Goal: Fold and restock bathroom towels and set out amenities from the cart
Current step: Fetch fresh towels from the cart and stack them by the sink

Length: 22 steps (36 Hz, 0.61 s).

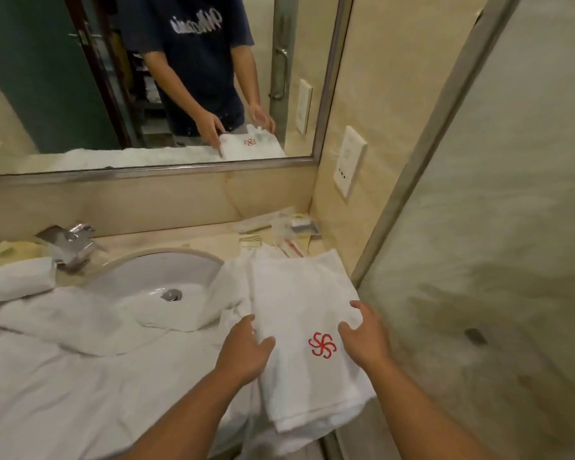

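A folded white towel (299,303) with a red pinwheel logo lies on the right end of the marble counter (186,237). My left hand (244,350) rests on the towel's left edge, fingers relaxed. My right hand (362,336) touches the right side next to the logo, fingers slightly bent. Behind the towel, packets of amenities (279,229) lie in the counter's back right corner. A large unfolded white towel (63,360) spreads over the counter's left part and into the sink.
The sink basin (166,273) and chrome faucet (70,242) sit at left. A mirror (146,78) covers the back wall. A glass shower partition (478,227) rises close on the right. A wall socket (349,161) is above the amenities.
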Motion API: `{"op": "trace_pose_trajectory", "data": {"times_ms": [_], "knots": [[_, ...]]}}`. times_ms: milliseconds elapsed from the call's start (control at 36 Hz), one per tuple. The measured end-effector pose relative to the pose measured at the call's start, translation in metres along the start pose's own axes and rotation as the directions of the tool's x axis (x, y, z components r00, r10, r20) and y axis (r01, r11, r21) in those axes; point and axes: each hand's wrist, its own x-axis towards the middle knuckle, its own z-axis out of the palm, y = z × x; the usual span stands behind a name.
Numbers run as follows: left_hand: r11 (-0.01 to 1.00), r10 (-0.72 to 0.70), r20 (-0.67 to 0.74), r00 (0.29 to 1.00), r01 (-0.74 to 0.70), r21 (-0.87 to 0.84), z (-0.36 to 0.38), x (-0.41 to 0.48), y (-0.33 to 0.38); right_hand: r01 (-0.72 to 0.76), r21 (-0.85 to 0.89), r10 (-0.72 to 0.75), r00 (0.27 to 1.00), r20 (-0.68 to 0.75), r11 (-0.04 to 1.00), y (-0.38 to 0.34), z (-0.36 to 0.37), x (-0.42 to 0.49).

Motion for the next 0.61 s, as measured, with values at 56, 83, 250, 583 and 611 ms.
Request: {"op": "trace_pose_trajectory", "data": {"times_ms": [56,83,250,583,611], "knots": [[0.999,-0.047,0.04,0.998,0.048,-0.02,0.001,0.016,0.002,-0.042,-0.06,0.044,0.999,0.025,0.997,0.0,0.005,0.013],[0.997,-0.07,0.06,0.996,0.071,-0.029,0.002,0.024,0.002,-0.062,-0.083,0.066,0.997,0.04,0.995,0.001,0.008,0.019],[0.966,-0.207,0.054,0.977,0.213,-0.147,0.016,0.058,0.003,-0.161,-0.173,0.183,0.975,0.123,0.972,0.015,0.024,0.05],[0.769,-0.366,0.23,0.902,0.432,-0.472,0.029,0.081,-0.001,-0.275,-0.075,0.285,0.939,0.193,0.958,0.032,0.009,0.065],[0.789,-0.355,0.207,0.912,0.41,-0.457,0.03,0.08,0.0,-0.282,-0.062,0.289,0.937,0.197,0.957,0.031,0.008,0.066]]}}
